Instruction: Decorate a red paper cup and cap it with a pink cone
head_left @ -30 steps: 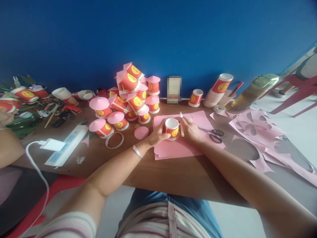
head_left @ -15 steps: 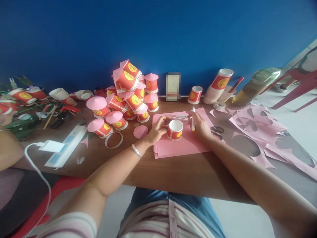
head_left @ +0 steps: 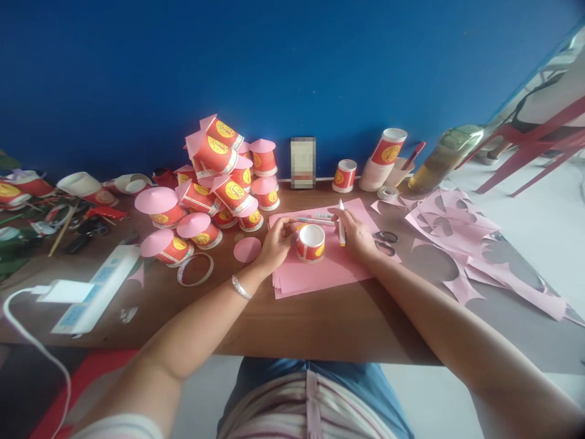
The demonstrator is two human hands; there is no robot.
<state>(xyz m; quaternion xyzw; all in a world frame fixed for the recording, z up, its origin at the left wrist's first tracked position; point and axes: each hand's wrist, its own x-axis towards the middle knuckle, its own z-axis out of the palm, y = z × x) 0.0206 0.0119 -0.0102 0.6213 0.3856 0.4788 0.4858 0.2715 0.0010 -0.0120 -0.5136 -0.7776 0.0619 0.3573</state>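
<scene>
A short red-and-white paper cup (head_left: 311, 244) with a yellow emblem stands upright on a stack of pink paper sheets (head_left: 338, 268). Left of the cup, my left hand (head_left: 278, 244) has its fingers curled in a pinch. A small orange bit shows at its fingertips, too small to name. My right hand (head_left: 355, 236), to the cup's right, is closed on a white marker (head_left: 342, 230) with an orange lower end, held upright. Behind the cup, slim white pens (head_left: 315, 221) lie on the paper between my hands.
Cups with pink cone roofs (head_left: 214, 155) are piled at left, near a pink paper disc (head_left: 247, 249) and a white ring (head_left: 195, 270). A power strip (head_left: 95, 289) lies front left. Scissors (head_left: 386, 242), paper scraps (head_left: 457, 231) and a bottle (head_left: 445, 158) are on the right.
The view has shifted, so the table's things appear further left. My left hand's fingers have drawn slightly away from the cup. My right hand still grips the marker.
</scene>
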